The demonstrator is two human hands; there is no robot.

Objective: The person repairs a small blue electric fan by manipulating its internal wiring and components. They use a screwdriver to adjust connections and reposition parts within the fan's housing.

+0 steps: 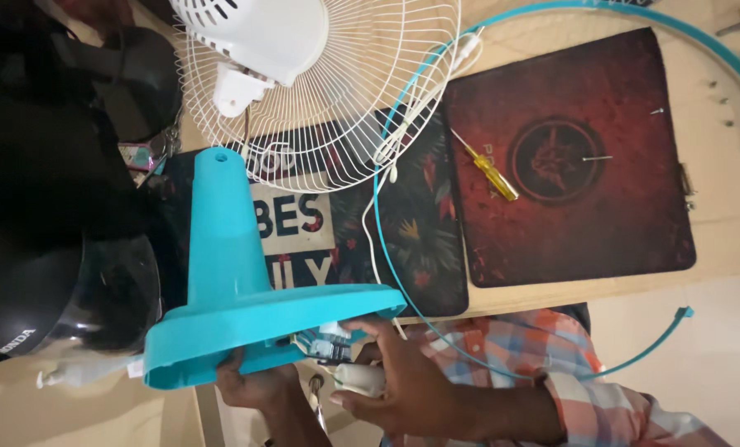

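Right hand point(407, 385) is curled around a small white part point(360, 379), fingers closed on it, thumb side up against the underside of the teal base point(246, 298). Left hand point(258, 387) grips the base's lower rim from beneath; only knuckles and part of the palm show, fingers closed on the rim. The base is a cone-necked fan stand, tilted on its side, wide foot toward the hands and narrow neck pointing away; a hole shows at the neck tip. Inside the open foot, just beside the white part, small wiring and a circuit piece point(324, 343) are visible; detail too small to read. A plaid sleeve point(552, 364) runs off right of the base. Beyond the neck of the base lies the white fan grille point(370, 91) with its motor housing point(254, 33), resting on a dark floral mat point(420, 232). A white cord point(386, 157) trails from the grille toward the base. A thin teal ring point(552, 12) loops wide around, right of the base. Farther right of the base sits a red mat point(577, 215) with a yellow screwdriver point(490, 170) on its near edge and small screws point(598, 157) on it. Left of the base are dark helmets point(47, 281). All rests on a wooden table point(734, 207).
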